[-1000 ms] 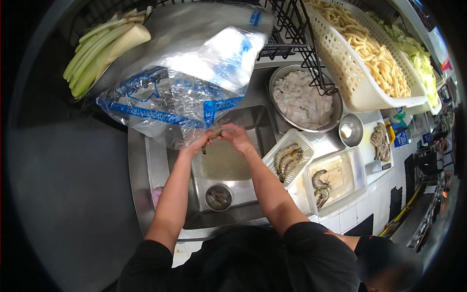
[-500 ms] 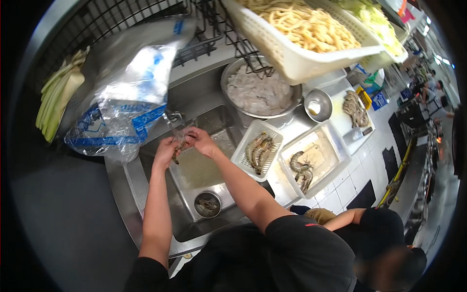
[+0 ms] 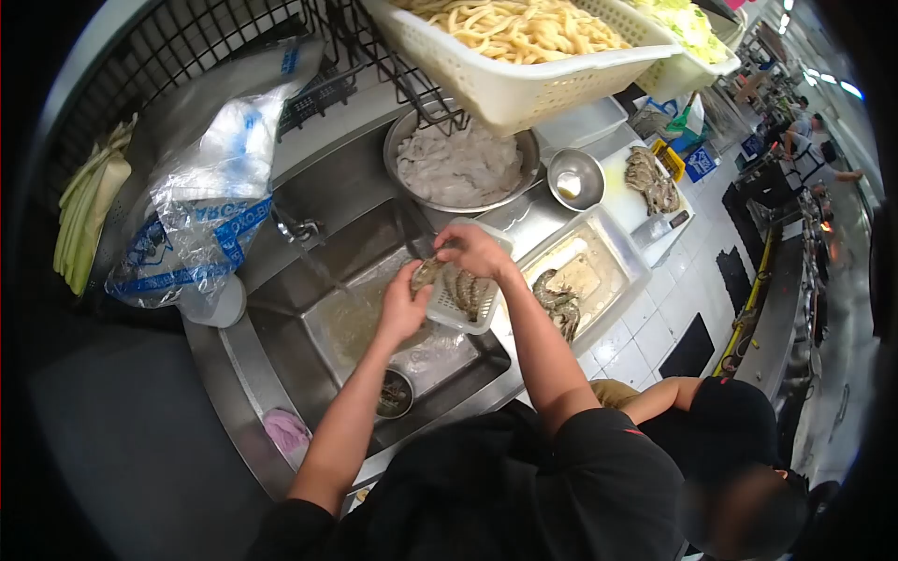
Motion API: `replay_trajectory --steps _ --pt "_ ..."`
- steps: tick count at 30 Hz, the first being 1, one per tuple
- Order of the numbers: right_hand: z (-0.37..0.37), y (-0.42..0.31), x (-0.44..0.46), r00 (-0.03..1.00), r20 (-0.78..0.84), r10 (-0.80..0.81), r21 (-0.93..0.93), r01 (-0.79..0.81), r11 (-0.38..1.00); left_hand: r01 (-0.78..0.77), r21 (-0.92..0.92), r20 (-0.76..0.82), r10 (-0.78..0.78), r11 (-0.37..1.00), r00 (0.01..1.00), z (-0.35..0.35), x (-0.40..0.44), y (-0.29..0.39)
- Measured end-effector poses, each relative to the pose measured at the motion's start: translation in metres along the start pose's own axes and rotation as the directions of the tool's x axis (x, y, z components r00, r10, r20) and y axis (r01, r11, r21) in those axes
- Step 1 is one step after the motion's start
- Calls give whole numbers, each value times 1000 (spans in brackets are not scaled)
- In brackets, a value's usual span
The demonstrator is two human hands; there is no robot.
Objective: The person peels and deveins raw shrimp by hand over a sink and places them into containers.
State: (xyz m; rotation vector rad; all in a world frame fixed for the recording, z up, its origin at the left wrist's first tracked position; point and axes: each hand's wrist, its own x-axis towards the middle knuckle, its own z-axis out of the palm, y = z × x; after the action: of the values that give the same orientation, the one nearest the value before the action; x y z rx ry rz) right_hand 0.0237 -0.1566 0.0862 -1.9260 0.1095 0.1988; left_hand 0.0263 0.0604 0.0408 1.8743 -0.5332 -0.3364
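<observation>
My left hand [image 3: 404, 307] grips a grey-brown shrimp [image 3: 427, 272] at the left side of a small white basket. My right hand [image 3: 470, 249] is closed at the upper end of that same shrimp, its fingers bent over it. Several whole shrimp [image 3: 466, 292] lie in the white perforated basket [image 3: 488, 316], which sits at the sink's right edge, partly under my right hand. Below my left wrist, a small round metal bowl [image 3: 405, 409] with dark scraps stands in the sink [image 3: 281, 353]. Water runs from the faucet [image 3: 305, 229].
A large bowl of peeled shrimp [image 3: 458, 168] stands behind the sink. Right of the basket is a white tray [image 3: 613, 271] with shrimp. A noodle crate [image 3: 533, 84] overhangs the counter. Plastic bags [image 3: 201, 220] hang at left. A co-worker [image 3: 711, 421] stands close at right.
Both hands have moved right with the shrimp, from under the faucet's stream to the small white basket. The whole view has shifted somewhat.
</observation>
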Motion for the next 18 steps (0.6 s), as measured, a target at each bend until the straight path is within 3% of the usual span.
replay_trajectory --steps 1,3,4,5,7,10,12,15,18 --pt "-10 12 8 1000 -14 0 -7 0 1000 -153 303 -76 184 941 980 18 8 14" --pt "-20 50 19 999 -17 -49 -159 45 986 -83 284 -93 114 955 989 41 12 23" --pt "-21 59 20 992 -39 -119 -299 102 949 -111 508 -20 141 854 990 48 17 16" --pt "-25 70 20 991 -51 -122 -301 102 948 -146 702 54 153 697 987 55 24 9" --pt "-22 82 16 983 54 -176 -449 182 875 -166 716 57 181 678 982 55 21 20" --pt "-24 88 16 984 59 -169 -445 177 878 -103 798 -52 238 593 970 57 13 22" --pt "-25 81 15 996 31 -79 -443 84 893 -57 659 -20 93 750 995 56 16 14" --pt "-22 75 17 1000 7 -14 -520 16 854 -20 699 4 24 715 1000 60 17 15" --pt "-20 72 17 998 55 -39 -630 65 774 13 720 8 -27 693 1000 66 22 10"
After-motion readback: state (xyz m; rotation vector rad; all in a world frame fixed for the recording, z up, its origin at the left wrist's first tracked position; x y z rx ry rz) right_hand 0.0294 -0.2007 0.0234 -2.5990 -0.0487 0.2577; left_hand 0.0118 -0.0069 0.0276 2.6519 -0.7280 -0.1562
